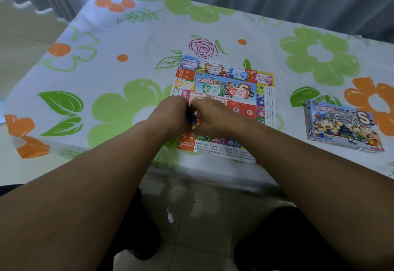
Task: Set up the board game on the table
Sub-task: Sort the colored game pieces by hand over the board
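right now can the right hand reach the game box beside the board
Probably yes: the game box lies in the open right of the board, with nothing between it and the right hand. But that hand and the left hand are gripping small coloured pieces.

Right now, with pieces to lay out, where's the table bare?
Bare tablecloth left of the game board, beyond it, and between it and the game box. Crowded: banknote stacks on its far half; left hand and right hand grip small pieces mid-board.
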The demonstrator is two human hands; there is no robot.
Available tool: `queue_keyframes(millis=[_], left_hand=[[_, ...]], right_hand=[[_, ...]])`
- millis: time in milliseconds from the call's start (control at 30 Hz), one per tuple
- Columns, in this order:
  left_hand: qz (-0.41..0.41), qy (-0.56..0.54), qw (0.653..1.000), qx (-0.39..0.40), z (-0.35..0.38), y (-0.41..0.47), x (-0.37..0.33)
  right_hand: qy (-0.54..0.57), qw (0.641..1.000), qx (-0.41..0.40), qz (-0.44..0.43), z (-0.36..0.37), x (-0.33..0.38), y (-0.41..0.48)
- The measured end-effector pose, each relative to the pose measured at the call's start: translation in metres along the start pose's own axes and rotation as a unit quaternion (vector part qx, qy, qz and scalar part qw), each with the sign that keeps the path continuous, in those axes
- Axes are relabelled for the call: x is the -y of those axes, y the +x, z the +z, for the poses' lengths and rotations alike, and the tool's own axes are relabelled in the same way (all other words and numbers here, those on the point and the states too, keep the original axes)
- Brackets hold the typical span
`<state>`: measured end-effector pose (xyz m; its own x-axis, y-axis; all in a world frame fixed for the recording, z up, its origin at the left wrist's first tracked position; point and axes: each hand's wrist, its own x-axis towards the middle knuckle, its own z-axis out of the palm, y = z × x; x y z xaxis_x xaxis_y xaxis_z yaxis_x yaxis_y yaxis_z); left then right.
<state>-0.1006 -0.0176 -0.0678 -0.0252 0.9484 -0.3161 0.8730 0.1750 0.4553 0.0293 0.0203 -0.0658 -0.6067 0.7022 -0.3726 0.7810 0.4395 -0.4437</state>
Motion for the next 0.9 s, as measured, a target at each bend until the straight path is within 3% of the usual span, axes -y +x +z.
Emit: queue_keyframes(millis=[167,600,900], left_hand=[[-0.02,0.001,1.0,-0.015,0.0015,0.0027,0.0001],[-0.019,-0.019,0.999,0.04,-0.0056,0.0016,-0.0038],[-0.023,0.02,0.999,-0.021,0.0011,0.0068,-0.0033]], right_hand=[[0.02,1.0,-0.01,0.004,-0.0014,-0.0009,0.002],[0.008,1.0,-0.015,0.003,-0.0019,-0.0057,0.0032],[0.018,1.0,-0.016,0.009,-0.0025,-0.0038,0.0054]])
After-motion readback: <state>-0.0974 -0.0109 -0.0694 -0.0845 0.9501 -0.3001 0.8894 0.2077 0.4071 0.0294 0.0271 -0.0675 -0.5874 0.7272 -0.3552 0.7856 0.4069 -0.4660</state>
